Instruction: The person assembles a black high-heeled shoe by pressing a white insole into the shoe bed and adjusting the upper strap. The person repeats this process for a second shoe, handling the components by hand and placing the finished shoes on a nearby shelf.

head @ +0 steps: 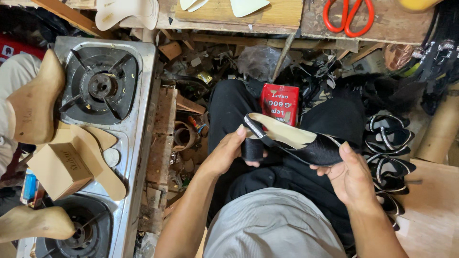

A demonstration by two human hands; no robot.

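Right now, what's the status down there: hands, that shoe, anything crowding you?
Left hand grips the black shoe at its block heel. Right hand holds the toe end. Red tin sits just behind; stacked black shoes close on the right.

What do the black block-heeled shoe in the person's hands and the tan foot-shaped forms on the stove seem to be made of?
Black block-heeled shoe: glossy black upper, apparently leather or synthetic, judging by its sheen; pale matte insole. Left hand grips the heel, right hand the toe. Tan foot-shaped forms: seemingly bare wood, matte, smoothly carved.
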